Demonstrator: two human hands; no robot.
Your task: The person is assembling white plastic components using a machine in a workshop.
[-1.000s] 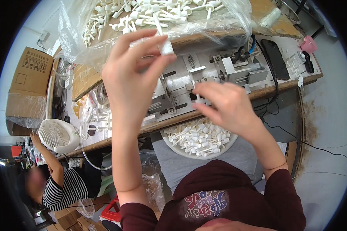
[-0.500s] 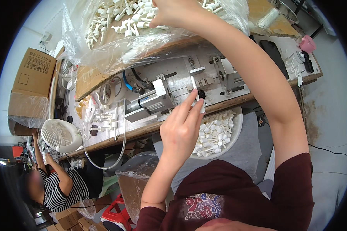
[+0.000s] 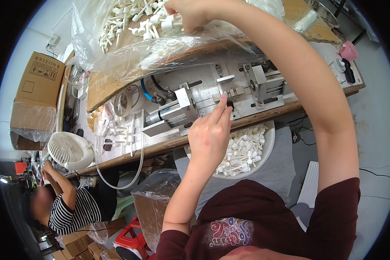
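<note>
My left hand (image 3: 209, 133) reaches over the metal fixture on the bench, index and middle fingers stretched out. Its index fingertip touches the small clamp block (image 3: 235, 92), beside a small black part (image 3: 230, 104). Part of a white stem shows just above that fingertip. Far off at the top, my right hand (image 3: 194, 14) is in the heap of white plastic capped stems (image 3: 149, 28), its thumb and fingers curled around a white piece (image 3: 172, 22). The hand partly covers that piece.
Clear plastic sheeting (image 3: 147, 60) lines the heap's cardboard edge. A pneumatic cylinder (image 3: 167, 113) stands left of the clamp. In my lap, a white bowl (image 3: 269, 149) holds many white pieces. A fan (image 3: 69, 150) stands left, and a co-worker in a striped shirt (image 3: 76, 212) sits beyond.
My left fingers have moved off the white piece they held at the clamp and now point at the block. My right hand has shifted slightly over the heap and curled around a piece.
</note>
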